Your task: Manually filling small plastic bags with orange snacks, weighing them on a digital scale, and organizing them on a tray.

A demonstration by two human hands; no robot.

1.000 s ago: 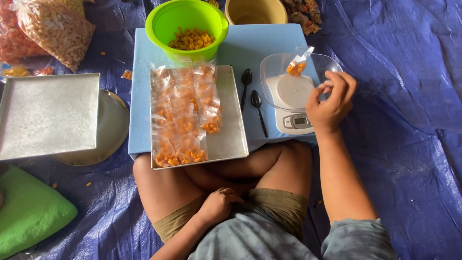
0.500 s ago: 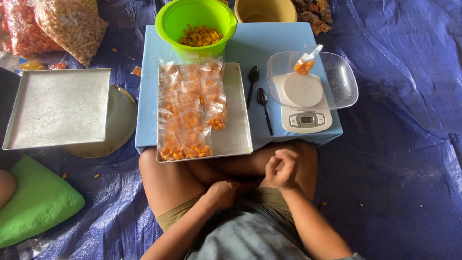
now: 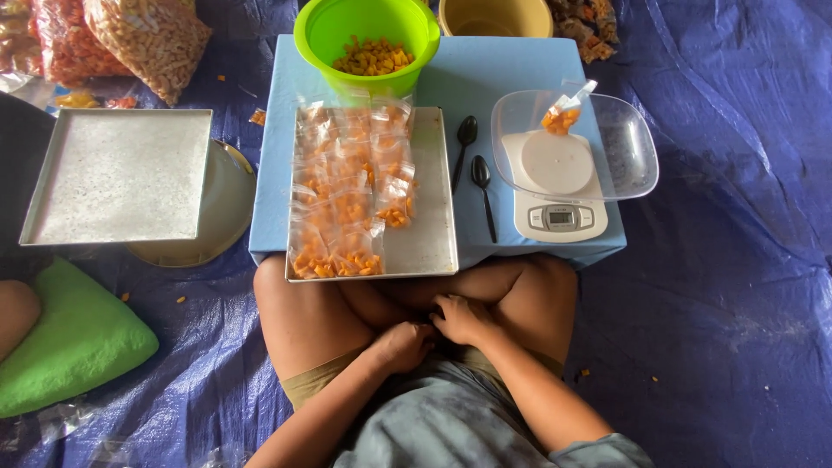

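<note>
Both my hands lie in my lap between my crossed legs. My left hand (image 3: 403,342) is curled into a fist. My right hand (image 3: 464,319) rests next to it, touching it, with its fingers bent down; whether they hold anything is hidden. In front of my knees, on a low blue table (image 3: 511,69), a metal tray (image 3: 433,217) carries several small clear packets of orange snack (image 3: 347,191). Behind it stands a green bowl (image 3: 308,35) with loose orange pieces. At right, a white scale (image 3: 559,217) bears a clear bowl (image 3: 624,147) with one small filled packet (image 3: 562,113).
Two black spoons (image 3: 475,165) lie between tray and scale. An empty metal tray (image 3: 121,173) sits on a round metal dish (image 3: 225,217) at left. There are large snack bags (image 3: 147,35), a tan bowl (image 3: 494,17), a green cushion (image 3: 69,347) and a blue tarp (image 3: 737,260).
My right hand has left the clear bowl on the scale and dropped into my lap beside the left hand. The small packet stays in the bowl. The view has shifted slightly.
</note>
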